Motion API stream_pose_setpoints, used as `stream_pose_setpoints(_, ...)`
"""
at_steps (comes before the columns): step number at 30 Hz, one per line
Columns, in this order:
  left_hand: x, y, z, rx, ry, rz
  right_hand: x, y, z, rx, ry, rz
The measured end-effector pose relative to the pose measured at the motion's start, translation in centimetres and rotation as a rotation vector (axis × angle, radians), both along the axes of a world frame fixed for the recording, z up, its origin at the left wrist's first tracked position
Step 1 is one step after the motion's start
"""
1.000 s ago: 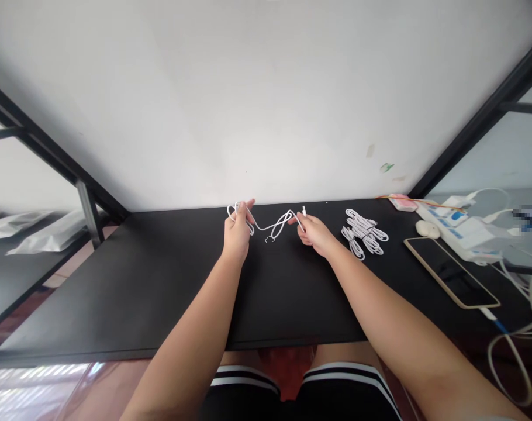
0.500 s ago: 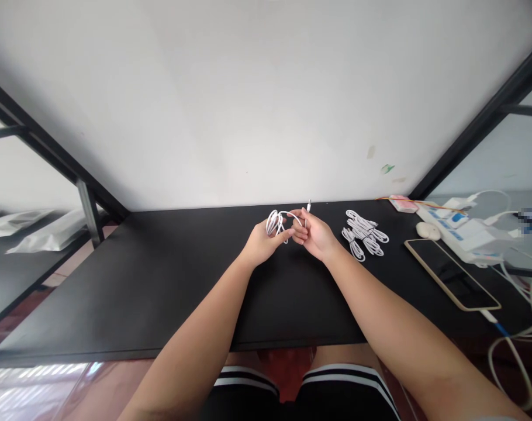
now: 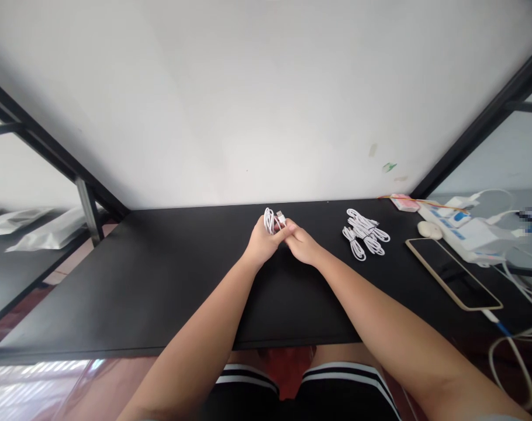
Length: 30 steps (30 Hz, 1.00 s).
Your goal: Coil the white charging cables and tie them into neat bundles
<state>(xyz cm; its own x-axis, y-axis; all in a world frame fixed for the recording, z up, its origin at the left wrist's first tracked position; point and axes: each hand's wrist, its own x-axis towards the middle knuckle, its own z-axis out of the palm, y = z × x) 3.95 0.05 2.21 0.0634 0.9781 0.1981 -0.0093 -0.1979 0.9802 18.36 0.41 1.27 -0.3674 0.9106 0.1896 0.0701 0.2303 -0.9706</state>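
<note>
Where the view begins, at the person's lap, black shorts with white stripes show below the near edge of the black table; from there both forearms run forward and converge over the middle of the tabletop, toward its far half. Nearest of the two, the right hand comes in from the right with its fingers pressed against the left's; the left hand sits just beyond and to the left, closed around a small coil of white cable; so the hands are together, both clamped on the same bundle, held just above the surface as far as I can tell. The coil's loops stand roughly upright out of the left fist, with a plug end poking up at the top right, just above the right fingertips; the left hand has the main grip, the right only pinches at its side. To the left lies open black tabletop; to the right, well apart from the hands, rest several bundled white cables; further right, a phone face up, and a power strip near the right edge. Beyond the coil a narrow strip of table meets the white wall.
</note>
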Motion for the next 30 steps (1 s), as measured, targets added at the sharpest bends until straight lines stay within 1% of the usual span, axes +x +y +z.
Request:
stream_pose_setpoints(3, 0.1, 0.0, -0.1, -0.084, -0.015, 0.018, -0.2, -0.5, 0.2, 0.212, -0.19, -0.002)
stream_pose_setpoints(6, -0.1, 0.5, -0.3, -0.147, -0.059, 0.107, -0.2, -0.6, 0.3, 0.319, -0.281, 0.018)
stream_pose_setpoints(8, -0.5, 0.9, -0.4, -0.134, -0.096, 0.192, 0.1, -0.4, 0.1, 0.369, -0.301, -0.002)
stream_pose_setpoints(10, -1.0, 1.4, -0.5, -0.101, -0.145, 0.264, 0.5, 0.1, -0.2, 0.386, -0.331, -0.047)
stream_pose_setpoints(12, -1.5, 1.7, -0.5, -0.104, -0.18, 0.297, 1.0, 0.5, -0.6, 0.375, -0.387, -0.085)
stream_pose_setpoints(17, -2.6, 2.0, -0.2, -0.186, -0.153, 0.311, 1.2, 1.1, -1.2, 0.315, -0.486, -0.096)
stream_pose_setpoints(23, -2.7, 2.3, 0.6, -0.373, -0.364, 0.247, 0.3, 1.2, -1.2, 0.308, -0.578, -0.139)
stream_pose_setpoints(25, -2.7, 2.6, 0.5, -0.365, -0.402, 0.261, 0.1, 1.2, -1.2, 0.318, -0.588, -0.149)
stream_pose_setpoints(27, -2.6, 2.7, 0.3, -0.328, -0.376, 0.283, 0.1, 1.2, -1.3, 0.341, -0.587, -0.145)
stream_pose_setpoints(28, -2.6, 2.7, 0.2, -0.319, -0.348, 0.265, 0.1, 1.3, -1.3, 0.354, -0.583, -0.142)
stream_pose_setpoints(30, -2.6, 2.4, 0.1, -0.323, -0.284, 0.177, 0.2, 1.4, -1.3, 0.368, -0.561, -0.153)
